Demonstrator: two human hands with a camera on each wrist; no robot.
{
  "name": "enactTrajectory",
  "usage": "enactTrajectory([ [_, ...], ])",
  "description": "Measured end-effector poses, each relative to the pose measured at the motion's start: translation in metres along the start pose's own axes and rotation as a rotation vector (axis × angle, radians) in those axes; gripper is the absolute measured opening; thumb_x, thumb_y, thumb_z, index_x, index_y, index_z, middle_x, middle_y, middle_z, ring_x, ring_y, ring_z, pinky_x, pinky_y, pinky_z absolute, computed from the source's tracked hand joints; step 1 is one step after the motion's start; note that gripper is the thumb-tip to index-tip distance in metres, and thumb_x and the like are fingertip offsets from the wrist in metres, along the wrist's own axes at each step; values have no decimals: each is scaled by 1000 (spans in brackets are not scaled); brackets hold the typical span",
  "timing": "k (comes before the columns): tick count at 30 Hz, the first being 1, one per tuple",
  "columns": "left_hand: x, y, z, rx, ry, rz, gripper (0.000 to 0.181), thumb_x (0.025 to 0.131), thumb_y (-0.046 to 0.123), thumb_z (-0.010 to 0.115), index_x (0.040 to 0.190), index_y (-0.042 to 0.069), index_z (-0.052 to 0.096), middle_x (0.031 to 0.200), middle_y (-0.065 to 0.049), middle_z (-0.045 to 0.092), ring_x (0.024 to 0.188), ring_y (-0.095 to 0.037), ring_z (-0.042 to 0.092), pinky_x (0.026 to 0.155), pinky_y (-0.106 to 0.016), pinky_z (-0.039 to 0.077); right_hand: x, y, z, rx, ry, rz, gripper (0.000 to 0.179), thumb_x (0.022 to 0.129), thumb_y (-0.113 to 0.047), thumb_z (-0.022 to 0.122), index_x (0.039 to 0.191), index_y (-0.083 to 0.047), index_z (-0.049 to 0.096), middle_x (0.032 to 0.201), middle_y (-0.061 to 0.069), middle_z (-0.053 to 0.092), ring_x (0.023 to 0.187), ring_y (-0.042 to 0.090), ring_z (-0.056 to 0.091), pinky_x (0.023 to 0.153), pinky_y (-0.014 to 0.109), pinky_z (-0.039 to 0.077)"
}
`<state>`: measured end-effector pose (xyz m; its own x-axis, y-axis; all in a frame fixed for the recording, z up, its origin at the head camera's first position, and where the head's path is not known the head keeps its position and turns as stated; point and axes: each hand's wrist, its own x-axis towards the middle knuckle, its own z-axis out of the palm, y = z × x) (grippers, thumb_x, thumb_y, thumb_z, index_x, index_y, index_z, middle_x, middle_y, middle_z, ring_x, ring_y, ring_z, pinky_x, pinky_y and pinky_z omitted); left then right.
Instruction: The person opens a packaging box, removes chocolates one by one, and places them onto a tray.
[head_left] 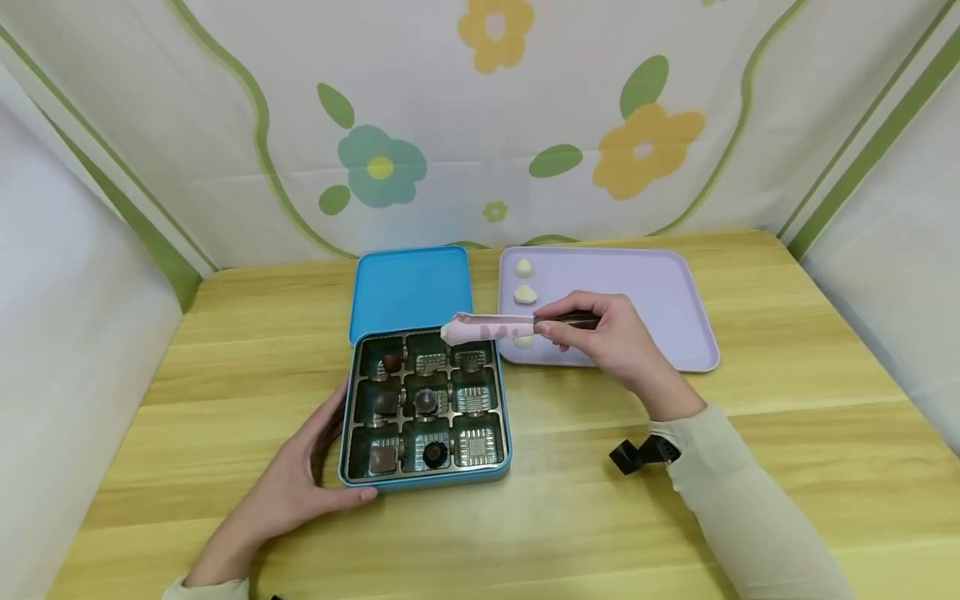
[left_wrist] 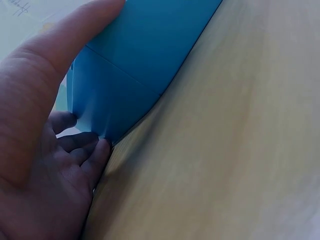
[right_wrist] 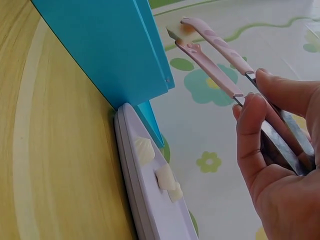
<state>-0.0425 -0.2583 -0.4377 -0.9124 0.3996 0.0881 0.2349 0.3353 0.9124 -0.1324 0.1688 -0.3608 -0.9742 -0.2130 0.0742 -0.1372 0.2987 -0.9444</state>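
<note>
My right hand pinches tongs with pink, paw-like ends and metal arms. Between their tips is a small whitish piece, over the far edge of the blue tin. The divided insert holds several chocolates: a square one, a dark fluted one and a round one among them. Ribbed floors show in the right column. At the tin's near left corner, my left hand holds it, thumb along the front wall and fingers against the left side.
Behind the tin lies its blue lid. A lilac tray to the right carries white pieces, including a pointed one and a rounded one. A flowered cloth hangs behind the wooden table.
</note>
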Motion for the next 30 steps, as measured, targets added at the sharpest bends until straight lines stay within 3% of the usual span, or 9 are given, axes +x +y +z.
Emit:
enactTrajectory([
  [9, 0, 2, -1, 19, -2, -21, 134, 72, 13, 102, 174, 30, 16, 180, -4, 23, 156, 9, 29, 121, -5, 30, -1, -2, -1, 3, 3, -14, 18, 95, -13, 84, 112, -6, 83, 89, -6, 78, 72, 13, 67, 61, 26, 53],
  [15, 10, 5, -4, 15, -9, 30, 133, 73, 8, 100, 175, 28, 16, 180, -7, 24, 158, 5, 29, 122, -5, 29, 2, -4, -10, 13, 57, -53, 18, 96, -14, 83, 112, -6, 83, 86, -6, 77, 70, 14, 66, 59, 25, 47],
  [21, 0, 7, 0, 14, -1, 2, 133, 73, 11, 101, 174, 29, 16, 180, -6, 24, 157, 8, 29, 121, -4, 29, -1, -3, -26, 77, 97, -68, 21, 96, -13, 83, 113, 0, 81, 90, -5, 80, 71, 13, 67, 64, 23, 54],
  [25, -5, 11, 0, 25, 12, -27, 135, 72, 13, 102, 174, 30, 16, 180, -2, 23, 158, 8, 28, 121, -3, 28, -2, -7, -44, 112, 182, -66, 20, 96, -10, 82, 112, 2, 82, 93, -6, 81, 71, 10, 69, 65, 20, 57],
  [30, -8, 15, 0, 36, 18, -27, 136, 71, 13, 103, 174, 30, 16, 180, -4, 24, 157, 9, 28, 121, -3, 27, -2, -5, -69, 39, 383, 10, 22, 95, -12, 84, 114, -2, 82, 89, -15, 80, 70, 5, 71, 67, 17, 60],
])
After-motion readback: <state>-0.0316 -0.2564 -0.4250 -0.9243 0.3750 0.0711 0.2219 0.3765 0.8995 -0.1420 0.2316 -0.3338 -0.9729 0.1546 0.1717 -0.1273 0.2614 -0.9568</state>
